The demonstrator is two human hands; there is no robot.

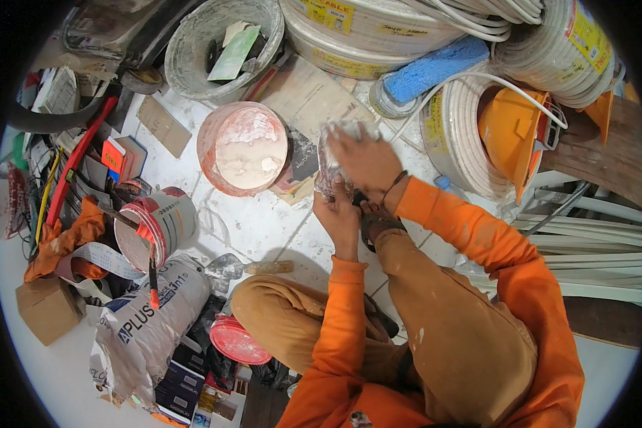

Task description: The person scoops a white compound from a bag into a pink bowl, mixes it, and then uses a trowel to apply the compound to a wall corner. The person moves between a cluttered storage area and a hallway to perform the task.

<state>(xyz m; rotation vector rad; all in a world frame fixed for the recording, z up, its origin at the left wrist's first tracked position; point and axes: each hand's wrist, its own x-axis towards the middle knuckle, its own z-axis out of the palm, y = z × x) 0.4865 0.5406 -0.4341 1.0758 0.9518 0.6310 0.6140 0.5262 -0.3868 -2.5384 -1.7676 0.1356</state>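
My left hand (339,220) is closed, thumb up, round the lower end of a pale object smeared with white (328,167). Its kind is hard to make out; the lower part looks brownish and shiny. Over its upper part lies my right hand (367,162), fingers stretched out and slightly blurred by motion. The right hand's fingertips look whitened. Left of my hands stands a reddish round tub (207,153) filled with white powder or paste (250,157). A stained board or cardboard sheet (314,96) lies on the floor behind the object.
Beyond the tub is a grey bucket (175,68) with scraps in it. Cable coils (378,43), a blue paint roller (439,68) and an orange hard hat (510,132) crowd the far right. A white pail (175,221) and a large bag (157,299) sit at left.
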